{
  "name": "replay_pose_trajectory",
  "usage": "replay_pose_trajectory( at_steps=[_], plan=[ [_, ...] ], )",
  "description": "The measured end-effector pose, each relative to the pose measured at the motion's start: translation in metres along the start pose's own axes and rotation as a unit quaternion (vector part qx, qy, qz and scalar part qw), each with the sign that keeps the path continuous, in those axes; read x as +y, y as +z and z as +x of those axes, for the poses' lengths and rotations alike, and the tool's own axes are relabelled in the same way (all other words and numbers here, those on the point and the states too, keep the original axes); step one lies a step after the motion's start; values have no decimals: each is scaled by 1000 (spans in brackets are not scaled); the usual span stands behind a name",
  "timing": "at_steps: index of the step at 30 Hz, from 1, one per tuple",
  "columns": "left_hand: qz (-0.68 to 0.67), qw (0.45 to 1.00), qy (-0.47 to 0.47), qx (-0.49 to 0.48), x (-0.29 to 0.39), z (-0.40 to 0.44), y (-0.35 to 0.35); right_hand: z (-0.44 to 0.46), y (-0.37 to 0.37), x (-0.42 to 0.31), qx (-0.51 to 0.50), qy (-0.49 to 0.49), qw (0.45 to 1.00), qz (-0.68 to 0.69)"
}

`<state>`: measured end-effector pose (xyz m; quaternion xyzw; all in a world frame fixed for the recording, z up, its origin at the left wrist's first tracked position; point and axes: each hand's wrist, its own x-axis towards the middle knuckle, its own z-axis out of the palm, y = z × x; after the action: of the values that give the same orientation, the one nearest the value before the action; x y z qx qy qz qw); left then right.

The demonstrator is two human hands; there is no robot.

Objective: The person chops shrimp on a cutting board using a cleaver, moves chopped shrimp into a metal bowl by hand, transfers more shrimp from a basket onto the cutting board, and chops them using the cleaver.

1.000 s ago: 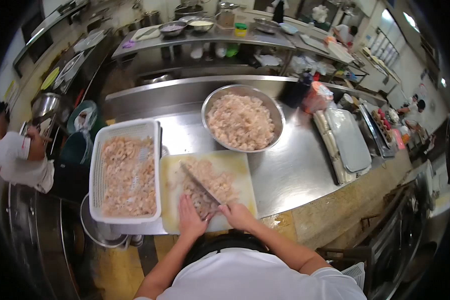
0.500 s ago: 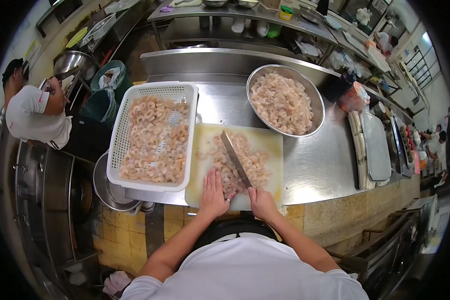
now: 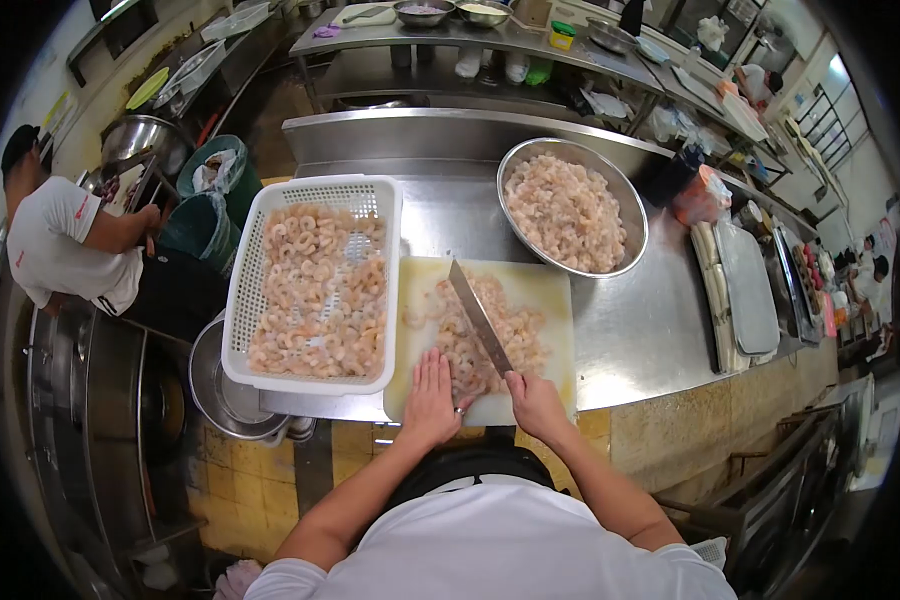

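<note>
My right hand (image 3: 537,405) grips the handle of a large knife (image 3: 480,318). Its blade slants up and left across a heap of peeled shrimp (image 3: 520,335) on a pale cutting board (image 3: 557,295). At the heap's lower left, my left hand (image 3: 432,398) lies flat, fingers stretched out together and pointing away from me. It touches the board and the near edge of the shrimp. Left of the board stands a white perforated basket (image 3: 394,250) with more peeled shrimp (image 3: 315,310). Behind and to the right, a steel bowl (image 3: 637,262) is heaped with shrimp pieces (image 3: 565,213).
The steel worktop (image 3: 630,340) has a raised back edge. A grey tray (image 3: 747,290) and folded cloths (image 3: 712,290) occupy its right end. A steel pot (image 3: 210,385) sits below the basket. A co-worker (image 3: 65,235) stands at left by green bins (image 3: 200,222).
The view has shifted slightly. My hands and the knife keep nearly the same place over the shrimp. At left, the co-worker has turned and lowered a forearm.
</note>
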<state>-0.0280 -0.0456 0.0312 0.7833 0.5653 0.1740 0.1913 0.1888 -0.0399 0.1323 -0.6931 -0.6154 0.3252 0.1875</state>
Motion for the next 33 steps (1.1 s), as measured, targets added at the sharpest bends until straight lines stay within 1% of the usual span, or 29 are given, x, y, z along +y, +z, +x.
replay_pose_trajectory(
  at_steps=[4, 7, 10, 11, 13, 15, 16, 17, 19, 20, 23, 25, 28, 29, 30, 31, 33],
  plan=[
    [-1, 1000, 2, -10, 1, 6, -3, -35, -30, -41, 9, 45, 997, 60],
    [0, 1000, 6, -7, -3, 5, 0, -39, 15, -4, 25, 50, 998, 2],
    [3, 1000, 19, 11, -3, 6, 1, -14, 41, 15, 64, -14, 998, -23],
    [6, 1000, 21, 18, -3, 5, 0, -13, 41, 19, 59, 0, 998, -10],
    [-4, 1000, 23, 17, -1, 4, -5, -16, 14, -9, 51, 29, 998, 14],
    [-13, 1000, 20, 15, -1, 5, -6, -32, -7, -32, 45, 36, 997, 48],
    [-16, 1000, 16, 13, -2, 4, -4, -37, -11, -37, 42, 41, 996, 65],
    [-18, 1000, 14, 11, -4, 5, -2, -33, 1, -26, 46, 23, 998, 35],
    [-15, 999, 19, 31, -6, 3, 2, -22, 36, 8, 56, -12, 998, -25],
    [-14, 999, 22, 44, -5, 4, 4, -18, 35, 10, 46, -6, 999, -18],
    [-4, 999, 29, 45, -7, 4, 3, -2, 19, 1, 19, 6, 1000, 9],
    [-41, 997, 20, 58, -6, 4, 1, -9, -9, -20, 10, 13, 1000, 21],
    [-86, 991, -3, 100, -1, 11, -3, -17, -22, -26, 27, 24, 999, 35],
    [-98, 988, -11, 117, -1, 16, -5, -14, -12, -12, 24, 13, 1000, 12],
    [-81, 987, -23, 135, -2, 23, -5, -9, 7, 13, 21, 3, 1000, -11],
    [-64, 986, -35, 152, -5, 35, -3, -6, 12, 20, 20, -6, 999, -35],
    [-39, 981, -57, 179, -11, 63, -4, 0, 3, 25, 6, -2, 1000, -4]
  ],
)
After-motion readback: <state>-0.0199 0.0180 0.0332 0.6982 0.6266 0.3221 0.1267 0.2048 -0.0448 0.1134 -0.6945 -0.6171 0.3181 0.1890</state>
